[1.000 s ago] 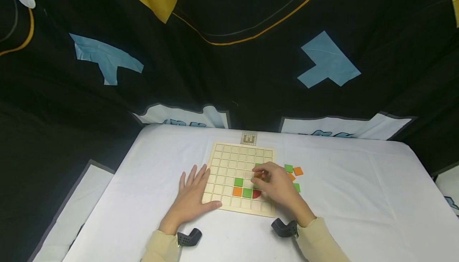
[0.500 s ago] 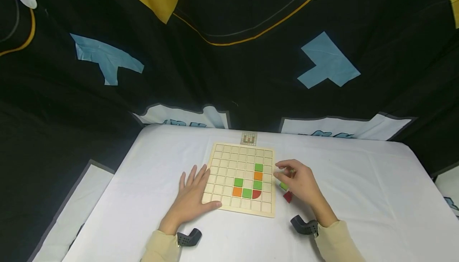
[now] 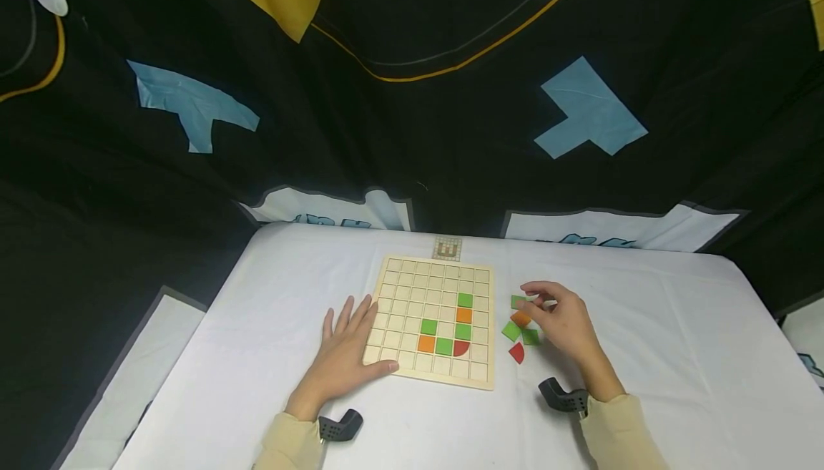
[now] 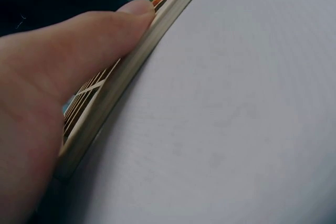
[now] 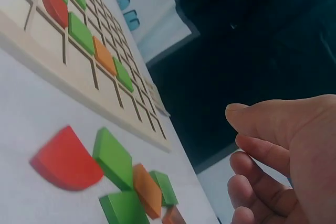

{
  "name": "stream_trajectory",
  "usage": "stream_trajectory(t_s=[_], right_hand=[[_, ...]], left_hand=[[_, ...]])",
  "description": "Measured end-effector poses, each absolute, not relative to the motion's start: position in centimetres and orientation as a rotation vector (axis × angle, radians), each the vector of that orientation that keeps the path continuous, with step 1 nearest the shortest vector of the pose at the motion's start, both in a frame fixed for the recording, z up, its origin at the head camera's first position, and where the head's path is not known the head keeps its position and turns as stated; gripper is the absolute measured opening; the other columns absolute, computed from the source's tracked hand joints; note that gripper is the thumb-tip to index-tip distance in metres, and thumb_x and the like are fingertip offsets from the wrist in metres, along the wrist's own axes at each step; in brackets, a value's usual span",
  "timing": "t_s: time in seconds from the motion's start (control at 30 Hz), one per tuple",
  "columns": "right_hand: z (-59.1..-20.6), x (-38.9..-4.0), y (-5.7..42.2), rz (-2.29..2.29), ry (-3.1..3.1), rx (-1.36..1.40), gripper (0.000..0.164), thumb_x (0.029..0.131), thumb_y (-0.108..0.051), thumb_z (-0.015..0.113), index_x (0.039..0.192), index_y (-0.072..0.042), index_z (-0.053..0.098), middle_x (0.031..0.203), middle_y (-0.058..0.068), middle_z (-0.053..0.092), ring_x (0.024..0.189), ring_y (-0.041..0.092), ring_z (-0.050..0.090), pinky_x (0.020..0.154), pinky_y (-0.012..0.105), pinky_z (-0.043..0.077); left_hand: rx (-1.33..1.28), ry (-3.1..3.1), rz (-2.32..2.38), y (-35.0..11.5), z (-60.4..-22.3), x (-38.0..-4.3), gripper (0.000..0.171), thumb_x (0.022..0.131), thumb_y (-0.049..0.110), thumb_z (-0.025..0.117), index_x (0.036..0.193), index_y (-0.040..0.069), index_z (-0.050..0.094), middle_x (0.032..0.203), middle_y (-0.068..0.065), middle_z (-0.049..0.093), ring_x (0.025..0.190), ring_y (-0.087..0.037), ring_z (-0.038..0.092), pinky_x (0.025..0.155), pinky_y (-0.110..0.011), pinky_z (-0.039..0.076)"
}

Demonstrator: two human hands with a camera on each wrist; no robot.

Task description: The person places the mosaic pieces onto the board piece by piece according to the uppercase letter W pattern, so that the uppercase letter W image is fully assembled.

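A wooden grid board (image 3: 402,287) lies on the white table. My left hand (image 3: 341,370) is spread flat at its left side, the thumb (image 4: 115,27) resting over the near edge. Set in the board's cells are several green and orange square tiles and a red quarter-round tile (image 3: 460,348). My right hand (image 3: 566,321) hovers above loose tiles right of the board, fingers loosely bent, with nothing visible between thumb and fingers in the right wrist view. Beneath and beside it lie an orange tile (image 3: 521,319), green tiles (image 3: 511,331) and a red quarter-round tile (image 5: 67,160). The hand partly covers the pile.
A small gridded card (image 3: 447,248) sits behind the board. The white cloth (image 3: 663,327) covers the table, whose far edge meets a dark curtain (image 3: 399,148) with blue and yellow patches. A dark wrist device (image 3: 563,395) is worn at each wrist.
My right hand has moved off the board to the right, over the loose tiles. Tiles that it covered on the board now show. My left hand stays in place.
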State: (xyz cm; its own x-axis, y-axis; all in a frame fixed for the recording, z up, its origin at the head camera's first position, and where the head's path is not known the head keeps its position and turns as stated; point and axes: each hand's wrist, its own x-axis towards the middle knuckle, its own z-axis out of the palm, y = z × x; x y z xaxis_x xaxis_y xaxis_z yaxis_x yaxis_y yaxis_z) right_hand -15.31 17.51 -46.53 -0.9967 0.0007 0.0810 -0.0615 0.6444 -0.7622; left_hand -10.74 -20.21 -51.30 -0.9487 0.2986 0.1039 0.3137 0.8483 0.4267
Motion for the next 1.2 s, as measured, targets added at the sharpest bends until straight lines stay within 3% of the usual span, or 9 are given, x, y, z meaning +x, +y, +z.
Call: stream_trajectory(t_s=[0.1,0.53,0.8,1.2], right_hand=[[-46.7,-15.4,18.0,1.288,-2.776,0.019,0.032,0.091,-0.018,0.074,0.119,-0.004,0.071,0.099,0.011,0.066,0.090,0.025,0.058,0.074,0.035,0.049],[-47.8,-15.9,19.3,1.304,-2.826,-0.146,0.044,0.089,-0.020,0.075,0.129,-0.003,0.066,0.118,0.020,0.065,0.100,0.031,0.059,0.075,0.035,0.047],[-48.4,-16.0,19.8,1.285,-2.861,-0.122,0.046,0.086,-0.006,0.068,0.131,-0.001,0.063,0.104,0.015,0.064,0.093,0.028,0.052,0.076,0.038,0.041],[-48.8,-16.3,19.8,1.183,-2.997,-0.109,0.045,0.086,-0.003,0.065,0.131,-0.001,0.062,0.112,0.018,0.060,0.101,0.033,0.051,0.088,0.048,0.046]], left_hand=[[-0.499,-2.982,-0.697,-20.2,-51.3,-10.8,0.111,0.080,0.072,0.066,0.157,0.001,0.029,0.166,-0.016,0.021,0.152,-0.042,0.007,0.116,-0.066,-0.003],[-0.500,-2.981,-0.696,-20.2,-51.2,-10.7,0.111,0.080,0.072,0.065,0.157,0.001,0.029,0.165,-0.016,0.021,0.152,-0.042,0.007,0.116,-0.067,-0.002],[-0.504,-2.979,-0.697,-20.2,-51.3,-10.7,0.111,0.079,0.072,0.065,0.157,0.001,0.028,0.166,-0.015,0.020,0.152,-0.042,0.007,0.116,-0.067,-0.003],[-0.498,-2.983,-0.703,-20.2,-51.2,-10.7,0.111,0.079,0.072,0.065,0.157,0.001,0.028,0.166,-0.015,0.020,0.152,-0.042,0.007,0.116,-0.066,-0.003]])
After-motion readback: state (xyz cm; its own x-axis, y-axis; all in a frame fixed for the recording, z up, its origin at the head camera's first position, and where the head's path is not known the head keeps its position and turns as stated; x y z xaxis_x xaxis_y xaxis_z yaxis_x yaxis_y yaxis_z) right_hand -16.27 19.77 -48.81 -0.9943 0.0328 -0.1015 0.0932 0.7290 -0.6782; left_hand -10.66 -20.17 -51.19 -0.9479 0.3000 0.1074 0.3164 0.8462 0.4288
